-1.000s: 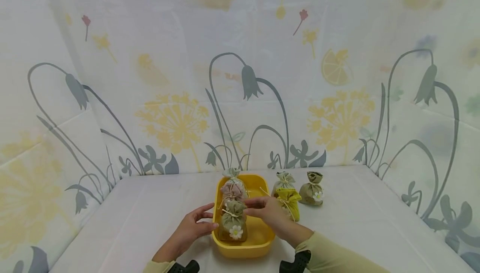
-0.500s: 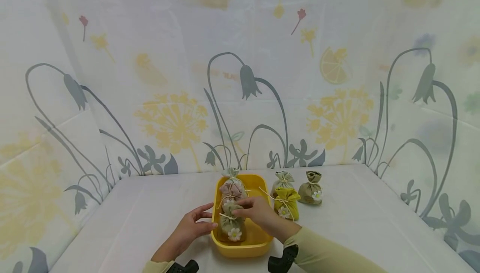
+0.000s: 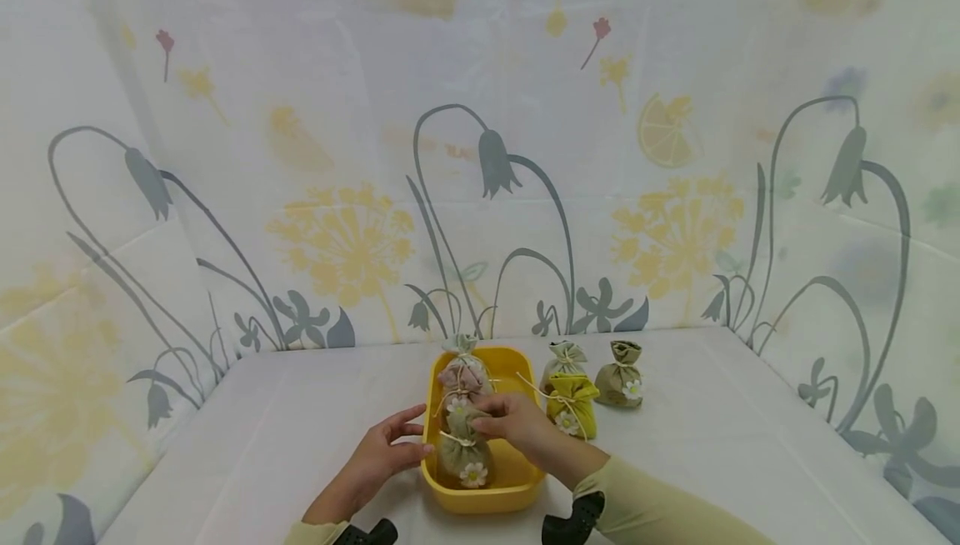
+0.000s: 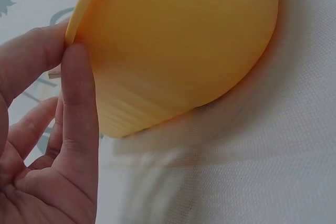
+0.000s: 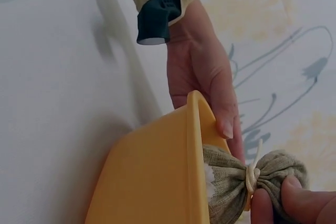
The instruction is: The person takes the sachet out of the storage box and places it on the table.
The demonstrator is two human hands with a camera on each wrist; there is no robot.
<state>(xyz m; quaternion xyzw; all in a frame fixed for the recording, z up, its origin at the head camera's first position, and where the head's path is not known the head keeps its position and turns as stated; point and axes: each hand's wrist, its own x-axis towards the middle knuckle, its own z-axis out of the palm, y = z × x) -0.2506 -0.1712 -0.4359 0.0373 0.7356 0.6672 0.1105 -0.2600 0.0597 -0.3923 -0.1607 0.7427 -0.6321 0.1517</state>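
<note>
A yellow plastic tub (image 3: 491, 502) holds a row of small tied cloth pouches along its left side. My right hand (image 3: 517, 428) pinches the gathered top of the nearest pouch, an olive-green drawstring pouch (image 3: 456, 453) with a white daisy. In the right wrist view, thumb and finger press its ruffled top just above the cord knot (image 5: 252, 177). My left hand (image 3: 386, 449) touches the tub's left rim with extended thumb and fingers. Behind the olive pouch sit a pink pouch (image 3: 463, 378) and a pale pouch (image 3: 461, 345).
To the tub's right stand a yellow-green pouch (image 3: 573, 403), a pale grey-green pouch (image 3: 564, 362) behind it and a dark olive pouch (image 3: 621, 378). They rest on a white-covered table (image 3: 300, 412). A printed floral curtain (image 3: 480, 153) hangs behind the table.
My right hand has moved a little left and down, from beside the olive pouch onto its gathered top. The pouch's top now tilts slightly. My left hand stays at the rim.
</note>
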